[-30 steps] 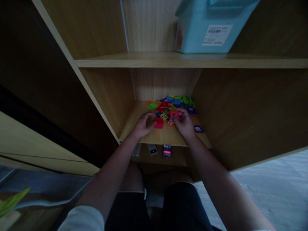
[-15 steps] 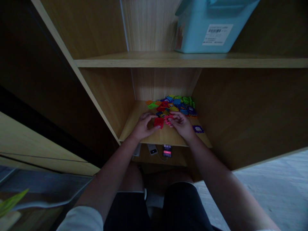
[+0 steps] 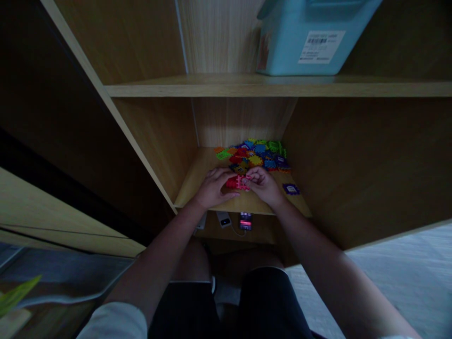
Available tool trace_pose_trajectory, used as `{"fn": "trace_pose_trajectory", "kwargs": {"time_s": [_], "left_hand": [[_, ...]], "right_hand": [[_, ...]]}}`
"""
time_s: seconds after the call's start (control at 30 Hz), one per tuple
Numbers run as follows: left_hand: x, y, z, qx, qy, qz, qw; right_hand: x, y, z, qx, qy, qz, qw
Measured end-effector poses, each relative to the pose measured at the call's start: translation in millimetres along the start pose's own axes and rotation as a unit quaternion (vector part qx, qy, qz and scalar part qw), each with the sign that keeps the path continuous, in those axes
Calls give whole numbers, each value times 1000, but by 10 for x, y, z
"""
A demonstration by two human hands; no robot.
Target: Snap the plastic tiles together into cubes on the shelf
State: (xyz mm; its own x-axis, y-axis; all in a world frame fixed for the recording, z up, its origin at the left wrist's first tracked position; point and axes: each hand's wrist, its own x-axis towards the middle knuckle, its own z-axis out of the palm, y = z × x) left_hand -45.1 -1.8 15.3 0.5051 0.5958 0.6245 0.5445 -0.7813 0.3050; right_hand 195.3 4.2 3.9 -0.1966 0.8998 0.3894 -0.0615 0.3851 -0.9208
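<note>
Over the wooden shelf, my left hand [image 3: 213, 187] is curved around a red interlocking toy block [image 3: 231, 183], thumb along its near side. My right hand [image 3: 265, 186] pinches a pink notched toy piece [image 3: 243, 182] against the red block's right side. Whether the two are locked together I cannot tell. Just behind my fingers lies a pile of colourful notched toy pieces [image 3: 256, 160] in yellow, blue, green, orange and red. A single purple piece [image 3: 291, 189] rests to the right of my right hand.
A light blue bin [image 3: 286, 47] with a white label stands on the upper shelf [image 3: 212, 89]. Below the working shelf are a phone [image 3: 245, 221] with a lit screen and a white device [image 3: 223, 219] with a cable. Cabinet walls close in both sides.
My right hand has brought the pink piece left, up against the red block. My left fingers now cover more of the red block. The pile looks the same.
</note>
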Motion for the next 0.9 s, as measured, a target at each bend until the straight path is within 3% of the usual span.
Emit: {"fn": "trace_pose_trajectory", "kwargs": {"time_s": [0.27,0.47,0.67,0.9], "left_hand": [[5,28,4,17,-9,-8,1000],[11,54,-2,21,0,0,1000],[15,69,-19,0,25,-27,999],[7,22,-26,-10,44,-32,998]], "right_hand": [[-9,-18,20,-12,-20,15,1000],[-17,-60,41,3,-18,18,1000],[-25,-43,16,4,-54,41,998],[-7,-16,-37,-27,-53,14,998]]}}
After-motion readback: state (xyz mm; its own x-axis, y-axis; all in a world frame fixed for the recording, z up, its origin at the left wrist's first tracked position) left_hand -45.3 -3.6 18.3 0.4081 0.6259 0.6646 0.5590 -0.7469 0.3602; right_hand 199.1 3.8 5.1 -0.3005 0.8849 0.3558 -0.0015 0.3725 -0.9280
